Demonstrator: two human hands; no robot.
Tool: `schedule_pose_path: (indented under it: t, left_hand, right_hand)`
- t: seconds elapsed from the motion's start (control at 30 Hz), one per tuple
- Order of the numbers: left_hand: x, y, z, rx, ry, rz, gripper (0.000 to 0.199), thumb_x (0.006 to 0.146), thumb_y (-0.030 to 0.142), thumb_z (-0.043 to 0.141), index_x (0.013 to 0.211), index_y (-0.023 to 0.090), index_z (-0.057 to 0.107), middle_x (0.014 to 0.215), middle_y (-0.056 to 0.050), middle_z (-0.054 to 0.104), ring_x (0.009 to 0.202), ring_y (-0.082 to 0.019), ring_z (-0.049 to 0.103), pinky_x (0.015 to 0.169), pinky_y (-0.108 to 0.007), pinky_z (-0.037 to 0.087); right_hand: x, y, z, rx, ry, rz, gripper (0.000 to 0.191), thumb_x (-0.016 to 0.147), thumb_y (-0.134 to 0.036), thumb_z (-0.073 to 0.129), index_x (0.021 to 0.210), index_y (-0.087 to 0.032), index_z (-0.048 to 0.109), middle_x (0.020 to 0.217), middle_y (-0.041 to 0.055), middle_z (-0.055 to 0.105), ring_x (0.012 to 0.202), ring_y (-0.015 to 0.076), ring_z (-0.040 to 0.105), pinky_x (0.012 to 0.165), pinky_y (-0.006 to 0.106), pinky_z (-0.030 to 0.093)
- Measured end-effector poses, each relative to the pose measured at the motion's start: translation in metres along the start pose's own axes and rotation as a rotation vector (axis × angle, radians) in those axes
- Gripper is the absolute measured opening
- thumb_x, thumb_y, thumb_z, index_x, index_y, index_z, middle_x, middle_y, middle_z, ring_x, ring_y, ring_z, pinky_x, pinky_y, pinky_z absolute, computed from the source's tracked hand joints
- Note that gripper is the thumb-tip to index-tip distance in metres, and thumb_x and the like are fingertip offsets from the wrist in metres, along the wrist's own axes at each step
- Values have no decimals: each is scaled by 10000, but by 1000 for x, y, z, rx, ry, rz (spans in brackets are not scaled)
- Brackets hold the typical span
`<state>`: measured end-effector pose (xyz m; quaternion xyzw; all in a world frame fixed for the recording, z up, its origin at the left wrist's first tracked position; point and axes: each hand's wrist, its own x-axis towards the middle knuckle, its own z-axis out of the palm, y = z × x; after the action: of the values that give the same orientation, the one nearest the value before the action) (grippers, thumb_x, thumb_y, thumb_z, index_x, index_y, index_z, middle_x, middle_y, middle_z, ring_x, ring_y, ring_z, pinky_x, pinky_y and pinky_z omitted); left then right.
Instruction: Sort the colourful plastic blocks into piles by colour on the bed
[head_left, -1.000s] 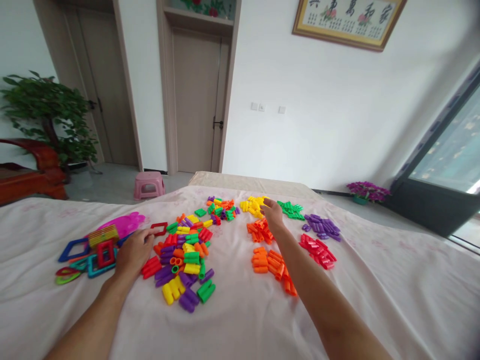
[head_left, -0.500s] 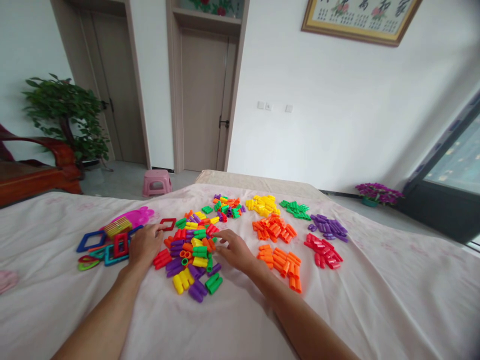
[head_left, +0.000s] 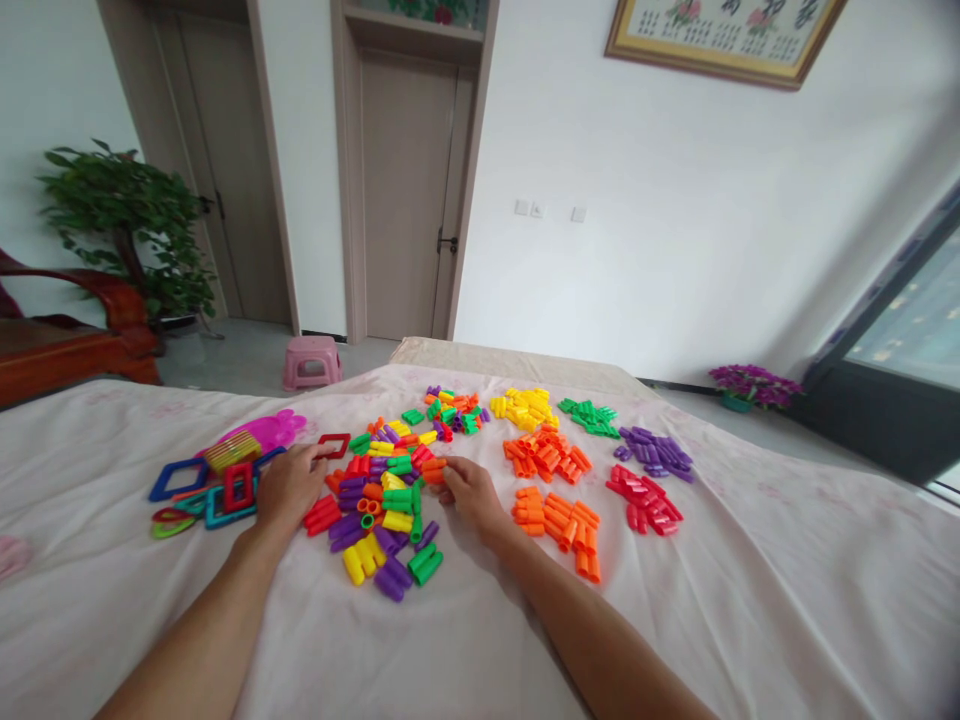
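My right hand point(head_left: 474, 492) pinches an orange plastic toy block point(head_left: 433, 471), made of paired tubes, at the right edge of a mixed-colour pile point(head_left: 397, 520). My left hand point(head_left: 291, 490) rests at the pile's left side, fingers stretched out and nothing visibly in them. Its fingertips are near a red square frame point(head_left: 334, 446); whether they touch it I cannot tell. Left of that hand lie a blue frame point(head_left: 178, 480), a smaller red frame point(head_left: 239, 487) and a teal frame point(head_left: 215, 508). Two orange groups of blocks point(head_left: 561, 520) point(head_left: 547, 455) lie right of my right hand.
Farther right are red point(head_left: 645, 499), purple point(head_left: 655, 453), green point(head_left: 589, 417) and yellow point(head_left: 523, 408) groups of blocks. A smaller mixed group point(head_left: 456, 412) lies at the back. A pink hand-shaped piece point(head_left: 279, 430) is at left. A patterned cloth point(head_left: 780, 560) covers the surface.
My right hand has closed on an orange block and drawn it slightly away from the pile. My left hand has stayed almost in place.
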<state>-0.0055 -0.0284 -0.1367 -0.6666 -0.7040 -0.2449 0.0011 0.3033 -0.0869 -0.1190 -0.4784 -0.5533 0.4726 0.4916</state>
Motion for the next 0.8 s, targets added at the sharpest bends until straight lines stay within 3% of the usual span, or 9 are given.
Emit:
schedule_pose_path:
  t: [0.1, 0.2, 0.4, 0.5, 0.6, 0.7, 0.8]
  left_hand:
    - [1, -1, 0, -3, -14, 9, 473, 995, 327, 430, 1288, 286, 799, 1331, -78, 760, 1169, -264, 701, 985, -357, 507]
    - [1, -2, 1, -1, -16, 10, 468, 991, 329, 438, 1279, 280, 804, 1336, -94, 754, 1181, -287, 700, 1000, -386, 513]
    - [1, -2, -1, -13, -8, 14, 467, 985, 325, 457, 1285, 242, 805, 1300, -152, 759, 1140, -341, 711, 977, -455, 533]
    - [0, 0, -2, -25, -12, 15, 466, 988, 320, 454, 1280, 236, 807, 1295, -161, 759, 1135, -346, 713, 976, -466, 534]
    - [0, 0, -2, -26, -22, 6, 463, 991, 328, 455, 1274, 235, 809, 1299, -162, 759, 1149, -356, 709, 984, -478, 529]
    - [1, 0, -2, -26, -35, 2, 471, 996, 339, 446, 1286, 233, 802, 1322, -160, 751, 1163, -359, 705, 999, -485, 522]
    - [1, -1, -1, -19, -36, 7, 480, 998, 339, 436, 1298, 236, 796, 1332, -160, 744, 1172, -360, 702, 1008, -487, 517]
  right_hand:
    - [2, -4, -8, 111, 49, 67, 446, 831, -519, 727, 1081, -150, 746, 822, 60, 759, 712, 182, 698, 648, 289, 550]
    - [4, -14, -26, 85, 96, 27, 494, 805, -546, 735, 1098, -149, 741, 817, 60, 760, 698, 189, 704, 615, 288, 543]
    - [14, -33, -105, -145, 411, -107, 473, 817, -593, 644, 950, -147, 730, 725, 36, 699, 627, 169, 655, 556, 264, 496]
    - [18, -31, -146, -208, 587, -77, 475, 803, -614, 619, 909, -160, 711, 676, 27, 669, 602, 184, 648, 549, 278, 502]
    - [19, -23, -174, -223, 656, -28, 442, 824, -555, 582, 949, -155, 721, 676, 38, 680, 622, 202, 670, 574, 289, 529]
    - [18, -14, -188, -276, 666, 20, 455, 859, -453, 541, 1102, -125, 742, 774, 68, 733, 701, 221, 718, 623, 298, 559]
    - [15, -14, -191, -488, 725, 54, 501, 878, -360, 525, 1272, -120, 722, 1052, 121, 775, 865, 239, 754, 753, 328, 587]
